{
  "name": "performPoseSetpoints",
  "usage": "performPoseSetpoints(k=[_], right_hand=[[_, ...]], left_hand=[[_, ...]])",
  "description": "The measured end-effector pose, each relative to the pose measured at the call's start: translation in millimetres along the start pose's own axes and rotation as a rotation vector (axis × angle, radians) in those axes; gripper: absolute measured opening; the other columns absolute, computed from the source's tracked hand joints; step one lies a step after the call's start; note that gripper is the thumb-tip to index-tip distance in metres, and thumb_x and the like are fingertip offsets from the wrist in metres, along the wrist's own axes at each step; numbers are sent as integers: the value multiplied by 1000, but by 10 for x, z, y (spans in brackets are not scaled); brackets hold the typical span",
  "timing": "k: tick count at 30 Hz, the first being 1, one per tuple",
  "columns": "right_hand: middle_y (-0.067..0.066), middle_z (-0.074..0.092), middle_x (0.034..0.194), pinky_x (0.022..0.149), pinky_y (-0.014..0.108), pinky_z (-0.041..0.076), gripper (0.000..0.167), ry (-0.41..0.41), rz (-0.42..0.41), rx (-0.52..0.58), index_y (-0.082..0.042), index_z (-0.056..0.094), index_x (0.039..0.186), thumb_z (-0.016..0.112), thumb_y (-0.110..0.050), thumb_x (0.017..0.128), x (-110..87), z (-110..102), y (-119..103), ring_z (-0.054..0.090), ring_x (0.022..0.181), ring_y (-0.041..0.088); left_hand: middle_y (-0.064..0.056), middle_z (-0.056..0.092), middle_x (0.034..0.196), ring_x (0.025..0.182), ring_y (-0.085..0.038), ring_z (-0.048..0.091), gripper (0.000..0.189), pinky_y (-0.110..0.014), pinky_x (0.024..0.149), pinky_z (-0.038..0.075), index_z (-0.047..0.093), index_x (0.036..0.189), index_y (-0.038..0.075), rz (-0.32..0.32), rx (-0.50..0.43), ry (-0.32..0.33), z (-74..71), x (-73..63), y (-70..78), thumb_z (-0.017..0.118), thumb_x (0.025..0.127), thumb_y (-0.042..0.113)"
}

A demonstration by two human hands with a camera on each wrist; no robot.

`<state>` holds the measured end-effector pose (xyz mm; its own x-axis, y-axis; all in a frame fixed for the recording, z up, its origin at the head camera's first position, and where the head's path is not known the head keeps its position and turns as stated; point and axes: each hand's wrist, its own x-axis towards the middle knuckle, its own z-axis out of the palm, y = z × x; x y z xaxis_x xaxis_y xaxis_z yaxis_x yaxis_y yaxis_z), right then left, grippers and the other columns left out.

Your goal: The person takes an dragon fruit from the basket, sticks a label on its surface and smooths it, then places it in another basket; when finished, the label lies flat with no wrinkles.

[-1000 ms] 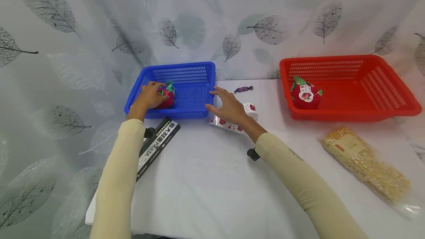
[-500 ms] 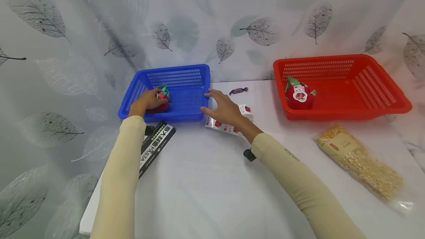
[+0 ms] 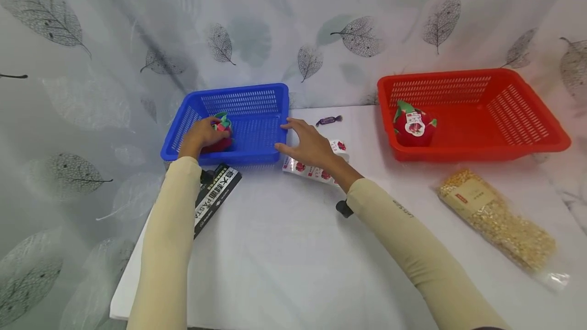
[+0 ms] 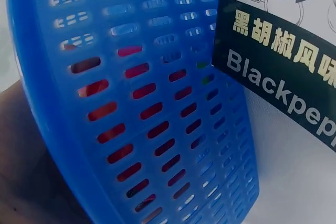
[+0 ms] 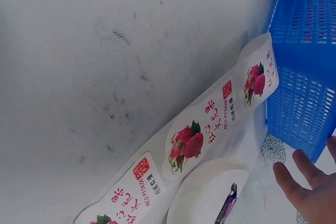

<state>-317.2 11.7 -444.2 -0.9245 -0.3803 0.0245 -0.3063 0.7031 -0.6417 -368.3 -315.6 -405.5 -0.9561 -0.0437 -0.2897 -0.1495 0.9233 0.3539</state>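
Observation:
In the head view, a red dragon fruit [image 3: 219, 145] with green leaf tips lies in the left end of the blue basket [image 3: 257, 157]. My left hand [image 3: 199, 136] grips it from the left, its thumb across the front and the far fingers hidden. Through the slots in the left wrist view, red shows behind the blue wall, with part of the hand [image 4: 31, 177] beyond the rim. My right hand [image 3: 314, 144] reaches to the basket's right rim with fingers spread, holding nothing. Its extended fingers [image 5: 302, 163] also show beside the basket in the right wrist view.
Right of the blue basket lie a strip of dragon-fruit labels [image 5: 184, 148] with its roll and a purple wrapped candy [image 3: 329, 120]. A pasta box [image 3: 215, 195] sits under the left forearm. A red basket [image 3: 481, 154] holds another dragon fruit [image 3: 415, 129]; a grain bag [image 3: 497, 220] lies in front.
The left hand has come down lower around the dragon fruit, its fingers closing on it. The head view has shifted slightly. The right hand stays by the basket's rim.

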Motion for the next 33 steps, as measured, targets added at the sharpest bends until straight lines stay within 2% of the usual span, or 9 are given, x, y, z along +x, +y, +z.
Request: performPoseSetpoints(k=[8,11,17,20,23,25,27,32,33], right_hand=[[-6,25,176,117,63,42,76,-30,-9,4,-30,44,162,62,-66,98,14,-32,-92,28,161,29],[-5,26,176,116,64,42,75,-26,-11,18,-30,44,162,63,-65,98,7,-36,-100,30,160,29],[-6,24,176,116,65,41,76,-44,-14,23,-30,42,163,61,-66,99,6,-31,-88,31,160,29],[-6,21,177,116,67,40,76,-73,-24,11,-30,41,164,59,-66,100,-1,-51,-76,32,159,32],[-4,20,177,118,68,38,72,-101,-41,-5,-29,40,165,56,-62,103,5,-99,-41,31,160,33],[-1,20,177,119,68,37,68,-116,-54,-12,-27,40,165,55,-58,106,18,-139,-9,30,160,34],[1,20,178,120,66,37,64,-138,-75,-13,-25,40,165,53,-52,109,33,-182,24,35,158,35],[4,18,178,127,59,28,55,-218,-130,-22,-26,32,169,43,-31,115,51,-259,134,28,161,33],[5,18,178,129,57,25,56,-236,-136,-19,-27,30,169,41,-27,115,53,-269,155,23,163,32]], left_hand=[[-29,48,148,139,-50,42,76,-75,114,30,45,159,14,-55,23,105,-52,-134,69,65,96,50],[-29,47,148,137,-50,44,76,-76,111,30,45,160,17,-32,12,161,-85,-189,128,66,95,52],[-26,47,142,125,-46,51,75,-70,104,40,46,160,25,17,3,261,-181,-381,351,64,94,57],[-23,50,142,126,-41,50,73,-68,101,43,46,160,29,39,-48,287,-194,-572,491,64,95,58],[-20,53,141,123,-37,53,72,-65,97,47,48,159,32,72,-92,305,-146,-810,645,66,94,58],[-18,54,142,120,-36,56,70,-62,93,51,50,157,34,100,-103,315,-86,-970,754,68,93,58],[-17,54,142,118,-36,58,68,-60,90,54,52,156,35,132,-102,327,-16,-1128,847,69,93,56],[-19,52,145,121,-39,61,64,-58,88,60,54,154,36,195,-112,354,173,-1546,984,72,94,50],[-19,52,146,123,-40,62,63,-58,88,61,55,153,36,207,-123,358,210,-1632,997,73,94,49]])
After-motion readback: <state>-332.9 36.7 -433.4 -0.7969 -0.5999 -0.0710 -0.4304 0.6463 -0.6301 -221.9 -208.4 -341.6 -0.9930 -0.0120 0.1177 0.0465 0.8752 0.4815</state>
